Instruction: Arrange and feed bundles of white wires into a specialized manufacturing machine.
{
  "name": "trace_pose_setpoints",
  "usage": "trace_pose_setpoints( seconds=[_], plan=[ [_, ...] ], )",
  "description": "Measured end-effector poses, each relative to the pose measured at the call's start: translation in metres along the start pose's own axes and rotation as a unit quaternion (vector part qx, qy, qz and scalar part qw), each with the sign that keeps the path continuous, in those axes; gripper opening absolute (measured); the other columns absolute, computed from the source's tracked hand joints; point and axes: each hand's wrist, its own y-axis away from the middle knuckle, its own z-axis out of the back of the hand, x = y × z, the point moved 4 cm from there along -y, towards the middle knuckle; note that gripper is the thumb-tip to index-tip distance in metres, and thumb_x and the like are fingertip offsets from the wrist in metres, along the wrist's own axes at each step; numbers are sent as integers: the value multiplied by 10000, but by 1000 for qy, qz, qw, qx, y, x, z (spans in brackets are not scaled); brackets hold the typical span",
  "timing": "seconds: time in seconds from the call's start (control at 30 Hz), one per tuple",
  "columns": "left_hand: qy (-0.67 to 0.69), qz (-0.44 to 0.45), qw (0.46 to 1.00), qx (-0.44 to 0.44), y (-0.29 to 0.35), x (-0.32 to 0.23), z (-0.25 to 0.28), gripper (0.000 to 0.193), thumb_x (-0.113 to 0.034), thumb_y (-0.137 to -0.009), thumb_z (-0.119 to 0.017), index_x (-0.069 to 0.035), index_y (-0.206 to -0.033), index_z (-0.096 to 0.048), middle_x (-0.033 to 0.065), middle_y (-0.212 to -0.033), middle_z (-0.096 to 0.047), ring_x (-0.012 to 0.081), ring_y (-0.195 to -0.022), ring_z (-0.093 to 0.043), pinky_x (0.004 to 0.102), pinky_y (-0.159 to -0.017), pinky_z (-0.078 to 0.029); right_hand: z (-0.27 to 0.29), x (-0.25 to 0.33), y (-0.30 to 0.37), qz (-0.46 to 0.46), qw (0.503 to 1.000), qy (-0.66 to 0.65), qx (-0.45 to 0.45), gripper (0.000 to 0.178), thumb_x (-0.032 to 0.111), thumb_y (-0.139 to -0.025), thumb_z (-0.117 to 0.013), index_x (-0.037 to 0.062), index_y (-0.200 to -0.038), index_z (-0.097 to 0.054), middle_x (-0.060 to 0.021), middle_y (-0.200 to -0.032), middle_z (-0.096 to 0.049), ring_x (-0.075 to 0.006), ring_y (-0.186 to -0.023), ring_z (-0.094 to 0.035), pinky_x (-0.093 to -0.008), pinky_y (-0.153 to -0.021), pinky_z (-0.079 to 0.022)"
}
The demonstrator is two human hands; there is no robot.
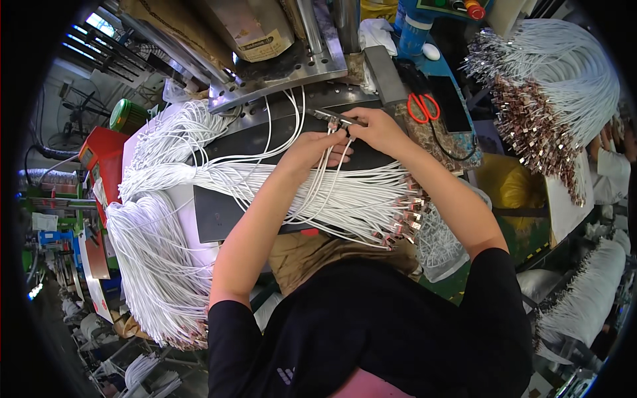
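My left hand (306, 150) is closed around a few white cables (321, 174) near their ends. Meeting it is my right hand (379, 130), its fingers pinched on a narrow dark metal bar (324, 114) that the cable ends reach. Small connector ends at the bar are partly hidden by my fingers. Below both hands a thick bundle of white cables (265, 192) lies across a black board, its metal connectors (408, 215) fanned out under my right forearm. Other white cables (298, 119) run up from the bundle toward the machine's plate.
A steel press (279, 89) stands just beyond my hands. Red-handled scissors (423, 108) and a black phone-like slab (448, 103) lie to the right. A clear bag of small parts (441, 245) sits near my right elbow. More cable bundles hang at left (156, 259) and right (570, 73).
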Motion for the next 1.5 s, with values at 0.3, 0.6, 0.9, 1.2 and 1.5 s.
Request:
trace_pose_setpoints(
  seconds=[0.3,0.6,0.9,1.2,1.5],
  plan=[
    [14,-26,999,19,-6,7,7,294,-287,-932,-719,-8,-1027,-717,27,-856,-689,100,-673,-626,238,-643,-504,5,8,9,-16,1000,-3,-5,438,304,-855,-734,10,-1176,-690,-109,-944,-737,-171,-836,-682,-308,-773,-518],
    [20,21,1000,-1,-4,2,21,219,-222,-940,-691,-10,-977,-732,-27,-733,-573,81,-562,-497,211,-525,-376,18,-1,11,-72,994,-63,46,440,233,-849,-802,7,-1203,-675,-59,-1004,-723,-119,-876,-646,-275,-780,-508],
    [6,-3,1000,2,1,-3,13,237,-228,-944,-683,-2,-996,-732,-25,-706,-573,82,-552,-497,215,-509,-369,16,-5,12,-46,997,-57,35,422,215,-858,-797,9,-1204,-672,-46,-984,-720,-98,-862,-634,-258,-775,-494],
    [38,-5,998,-48,3,-3,17,303,-305,-958,-685,-10,-999,-738,-35,-702,-572,78,-565,-503,220,-524,-380,19,-4,11,-38,997,-51,48,450,310,-837,-804,25,-1170,-702,-75,-946,-737,-130,-825,-656,-294,-736,-507],
    [-12,39,999,31,-3,-2,44,362,-342,-966,-683,15,-982,-739,-58,-680,-550,46,-560,-467,201,-506,-344,19,4,14,-86,990,-57,98,427,265,-841,-807,37,-1186,-701,-56,-927,-727,-97,-796,-642,-263,-696,-499]
  ],
)
